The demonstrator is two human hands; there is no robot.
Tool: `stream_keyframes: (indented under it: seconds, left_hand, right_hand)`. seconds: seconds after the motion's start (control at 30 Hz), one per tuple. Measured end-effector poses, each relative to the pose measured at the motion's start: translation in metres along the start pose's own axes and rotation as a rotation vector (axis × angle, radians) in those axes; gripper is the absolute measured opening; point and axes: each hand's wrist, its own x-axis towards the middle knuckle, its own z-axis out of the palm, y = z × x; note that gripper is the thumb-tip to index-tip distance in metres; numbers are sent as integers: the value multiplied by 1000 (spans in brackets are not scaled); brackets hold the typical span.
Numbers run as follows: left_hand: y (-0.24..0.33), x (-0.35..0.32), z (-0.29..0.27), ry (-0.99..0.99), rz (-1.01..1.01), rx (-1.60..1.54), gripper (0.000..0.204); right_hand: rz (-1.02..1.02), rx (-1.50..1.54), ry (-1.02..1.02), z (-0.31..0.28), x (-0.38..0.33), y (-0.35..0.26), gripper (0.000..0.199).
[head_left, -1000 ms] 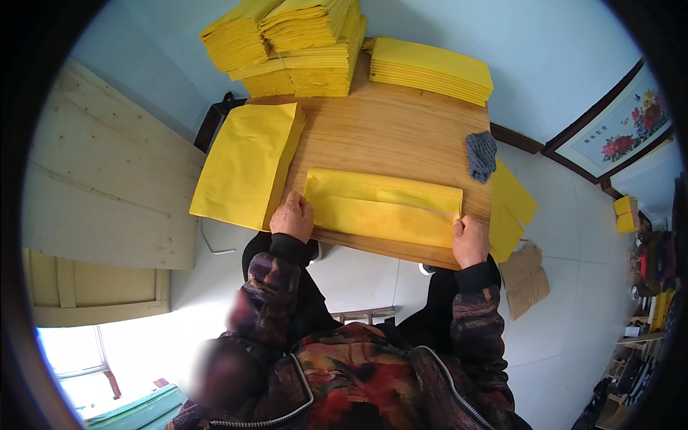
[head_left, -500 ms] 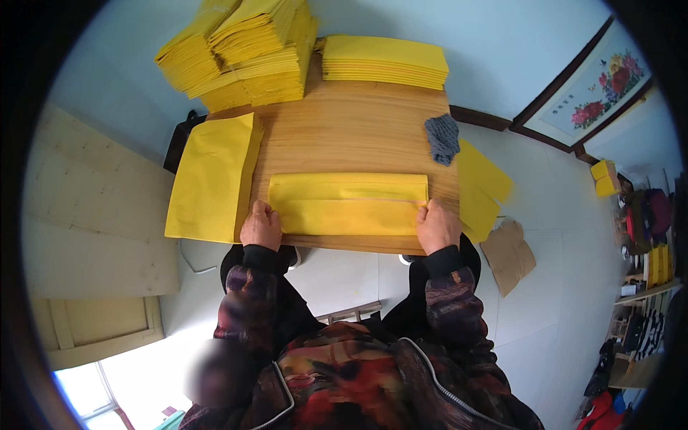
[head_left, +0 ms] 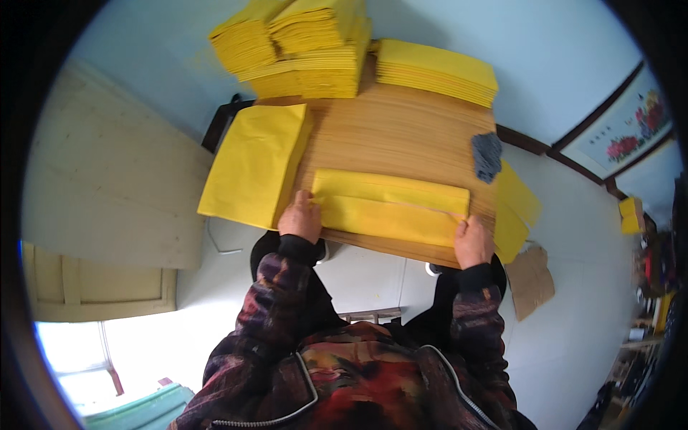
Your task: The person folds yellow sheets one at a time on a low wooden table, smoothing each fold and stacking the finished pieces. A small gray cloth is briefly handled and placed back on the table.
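A long yellow sheet [head_left: 387, 217], felt-like or of thick paper, lies folded along the table's near edge. A lengthwise flap edge runs across its middle. At its left end my left hand [head_left: 301, 218] is closed, the fingers curled over the sheet's edge beside the flap line. My right hand [head_left: 474, 244] pinches the opposite end near the lower right corner, thumb uppermost. Both fingertips are partly hidden by the knuckles. Just left of my left hand stands a thick pile of flat yellow sheets [head_left: 251, 161], its right side close to my knuckles.
Tall bundles of folded yellow pieces [head_left: 315, 54] rise at the table's [head_left: 401, 136] back left, beside a lower stack [head_left: 437, 72]. A grey crumpled cloth [head_left: 486, 156] lies at the right edge. Beyond it are yellow sheets [head_left: 514, 208] and brown cardboard [head_left: 530, 281].
The whole view has turned, so the table sits further right and tilted. My left hand has shifted slightly up the sheet's left end. Both hands still hold the ends.
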Motion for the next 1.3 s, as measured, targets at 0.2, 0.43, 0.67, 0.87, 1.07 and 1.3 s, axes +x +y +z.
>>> stream_keyframes:
  seconds: [0.2, 0.43, 0.67, 0.87, 1.07, 1.3]
  left_hand:
    - [2, -4, 0, 79, 28, -26, 23]
    - [3, -4, -3, 47, 22, -46, 22]
    - [4, -4, -1, 34, 15, -31, 20]
    - [-2, -3, 2, 74, 63, -44, 17]
    - [-4, -1, 4, 48, 69, -58, 16]
    - [-5, 0, 4, 22, 58, -31, 16]
  right_hand:
    - [-28, -21, 55, 8, 2, 8, 20]
    - [-57, -20, 74, 11, 3, 9, 20]
    - [-80, -63, 65, 7, 1, 7, 22]
    - [50, -19, -27, -1, 1, -4, 16]
    - [-251, -157, 294, 6, -4, -11, 14]
    - [-392, -31, 207, 11, -14, -34, 24]
